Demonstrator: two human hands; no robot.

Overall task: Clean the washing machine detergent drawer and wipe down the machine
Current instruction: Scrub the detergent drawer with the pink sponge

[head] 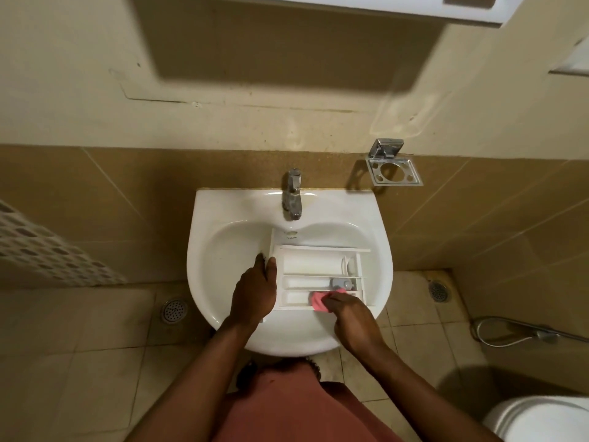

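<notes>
white plastic detergent drawer (318, 275) lies in the white ceramic basin (223, 250), below the chrome tap (293, 194) at 12 o'clock. left hand (255, 291) grips its 9 o'clock end, steadying. right hand (349, 309) pinches a pink cloth (318, 300) in the nearest compartment; best worked end to end, into the corners.

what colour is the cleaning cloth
Pink: the small pink cleaning cloth shows best in the head view.
</notes>
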